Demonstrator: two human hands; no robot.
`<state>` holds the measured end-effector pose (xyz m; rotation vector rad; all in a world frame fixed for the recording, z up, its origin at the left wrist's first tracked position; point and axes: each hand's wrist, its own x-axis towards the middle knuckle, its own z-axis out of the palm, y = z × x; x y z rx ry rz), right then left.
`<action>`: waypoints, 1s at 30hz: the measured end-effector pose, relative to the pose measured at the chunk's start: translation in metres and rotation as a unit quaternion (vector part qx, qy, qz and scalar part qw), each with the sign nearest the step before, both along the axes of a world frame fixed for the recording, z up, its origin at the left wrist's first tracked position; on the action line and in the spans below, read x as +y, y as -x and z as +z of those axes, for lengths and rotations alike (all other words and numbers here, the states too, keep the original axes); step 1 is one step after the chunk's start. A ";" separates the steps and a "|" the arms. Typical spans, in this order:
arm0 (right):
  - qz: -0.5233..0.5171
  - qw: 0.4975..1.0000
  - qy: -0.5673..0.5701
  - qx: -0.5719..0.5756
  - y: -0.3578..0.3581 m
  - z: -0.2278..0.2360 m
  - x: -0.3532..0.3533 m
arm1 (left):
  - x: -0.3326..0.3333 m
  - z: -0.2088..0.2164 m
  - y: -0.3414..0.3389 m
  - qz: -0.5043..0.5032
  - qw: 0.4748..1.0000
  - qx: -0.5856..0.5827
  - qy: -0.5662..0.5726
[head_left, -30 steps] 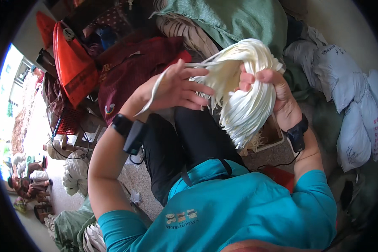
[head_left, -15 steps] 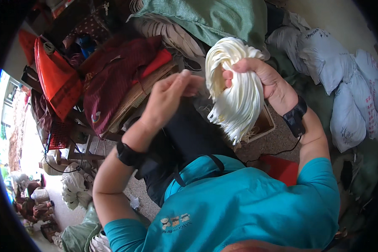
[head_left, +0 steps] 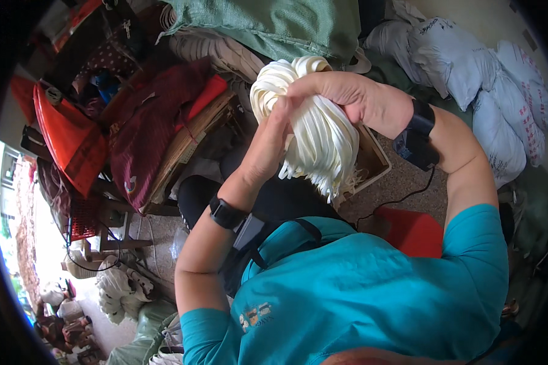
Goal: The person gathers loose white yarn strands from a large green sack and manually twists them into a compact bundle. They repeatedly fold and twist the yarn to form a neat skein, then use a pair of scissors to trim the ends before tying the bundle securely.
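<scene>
One bundle of white flat straps [head_left: 313,131] held up centre, right hand [head_left: 341,91] clenched round its top, left hand [head_left: 268,146] pressed against its left side, finger state unclear. Clutter crowding far and left; two wristbands.

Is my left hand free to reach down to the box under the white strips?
Probably not right away: the left hand is pressed against the bundle of white strips that the right hand grips, and the hanging strips cover much of the box.
</scene>
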<state>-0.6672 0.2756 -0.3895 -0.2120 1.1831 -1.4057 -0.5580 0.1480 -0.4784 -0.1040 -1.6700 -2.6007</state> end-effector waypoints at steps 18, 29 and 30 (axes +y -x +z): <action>-0.010 0.978 -0.126 0.164 0.010 -0.006 -0.016 | 0.010 0.005 -0.005 -0.202 0.887 -0.058 -0.411; 0.139 0.976 -0.028 0.167 0.030 -0.074 -0.031 | 0.020 -0.039 -0.015 -0.232 0.822 -0.080 -0.514; 0.159 0.971 -0.019 0.178 0.039 -0.079 -0.029 | 0.018 -0.040 -0.011 -0.237 0.837 -0.072 -0.488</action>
